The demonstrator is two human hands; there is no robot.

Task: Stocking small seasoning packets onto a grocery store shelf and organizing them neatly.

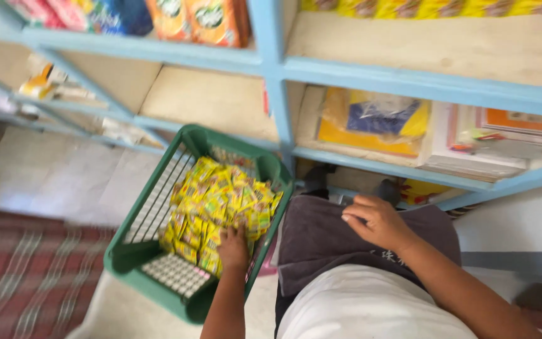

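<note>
Left hand [233,246] down in green basket [134,258], fingers closing on yellow sachets [221,201]; hold probably partial, view blurred. Right hand [377,221] loosely curled, empty, on thigh. Gather small bunch; lift clear of rim.

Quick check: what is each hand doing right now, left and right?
Left hand: down in the green basket on the yellow packets; grip cannot be told.
Right hand: loosely curled, resting on dark cloth, holding nothing visible.
</note>
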